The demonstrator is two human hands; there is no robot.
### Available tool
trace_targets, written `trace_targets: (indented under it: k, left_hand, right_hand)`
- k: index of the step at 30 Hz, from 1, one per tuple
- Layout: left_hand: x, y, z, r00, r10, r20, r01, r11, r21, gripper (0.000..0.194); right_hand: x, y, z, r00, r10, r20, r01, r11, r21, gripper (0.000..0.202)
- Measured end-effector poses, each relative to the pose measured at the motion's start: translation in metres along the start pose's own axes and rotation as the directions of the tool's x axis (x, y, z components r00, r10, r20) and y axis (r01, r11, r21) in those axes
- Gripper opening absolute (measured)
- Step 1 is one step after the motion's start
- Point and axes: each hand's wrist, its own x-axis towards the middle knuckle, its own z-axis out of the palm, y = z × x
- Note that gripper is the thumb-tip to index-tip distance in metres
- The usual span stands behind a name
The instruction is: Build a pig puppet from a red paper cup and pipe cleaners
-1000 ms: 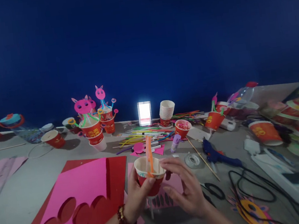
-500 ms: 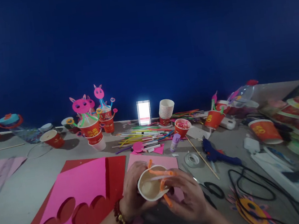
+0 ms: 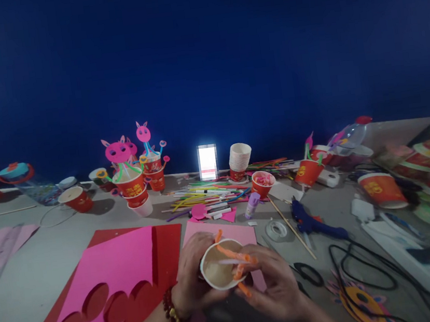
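A paper cup (image 3: 215,270) is tilted so its open mouth faces me, low in the middle of the head view. My left hand (image 3: 194,268) wraps round its left side; a beaded bracelet circles that wrist. Orange pipe cleaners (image 3: 232,253) cross the cup's right rim, with one end sticking up at the back and another hanging at the front. My right hand (image 3: 272,282) is closed on them at the right rim, its fingertips partly hidden. A thin pale stick lies across the cup's mouth beside the orange pieces.
Pink paper (image 3: 113,257) with round cut-outs lies on red sheets at left. Paper-cup figures (image 3: 129,184) stand behind. Pipe cleaners and markers (image 3: 211,193) are heaped mid-table. At right are a tape roll (image 3: 277,230), scissors (image 3: 308,273), and a glue gun (image 3: 316,221) with its black cord.
The cup's mouth looks rounder and sits slightly further right. My right hand and the orange pipe cleaners have shifted a little to the right.
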Motion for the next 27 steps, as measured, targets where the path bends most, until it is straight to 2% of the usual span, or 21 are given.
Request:
trace_targets:
  k: [9, 17, 23, 27]
  left_hand:
    - [-0.005, -0.003, 0.003, 0.999, -0.027, -0.027, 0.027, 1.0, 0.002, 0.062]
    - [0.006, 0.003, -0.001, 0.999, 0.03, -0.025, -0.027, 0.99, 0.14, 0.076]
    - [0.01, 0.006, -0.001, 1.0, 0.03, -0.001, -0.029, 0.993, 0.113, 0.066]
    - [0.009, 0.005, -0.001, 1.0, 0.02, 0.009, -0.021, 0.993, 0.118, 0.067]
  right_hand:
    - [0.006, -0.003, -0.001, 1.0, 0.001, 0.027, 0.0, 0.999, -0.032, 0.021]
    - [0.007, -0.001, 0.001, 0.999, -0.031, -0.018, 0.03, 0.998, -0.047, 0.028]
    - [0.002, 0.001, 0.003, 1.0, -0.023, -0.018, 0.023, 0.999, -0.032, 0.033]
    - [0.004, 0.0, 0.002, 1.0, -0.011, -0.005, 0.011, 1.0, -0.001, 0.033]
